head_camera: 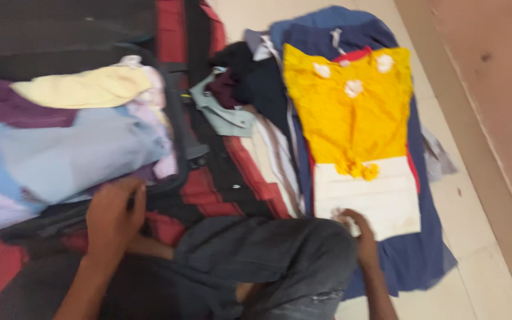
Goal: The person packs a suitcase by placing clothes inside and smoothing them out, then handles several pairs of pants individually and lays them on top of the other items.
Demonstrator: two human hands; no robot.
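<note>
Right hand [362, 234] grip closed on white cloth [374, 198]; left hand [112, 216] grip unclear.

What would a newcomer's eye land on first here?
Most striking is the bright yellow garment, spread flat on a blue cloth at the right, overlapping a white piece whose corner the right hand touches. At the left, a heap of pale folded clothes fills an open dark suitcase, with the left hand at its near rim.

Suitcase [176, 112] of clothes [72, 136] lies left, spread garment [351, 112] right.
</note>
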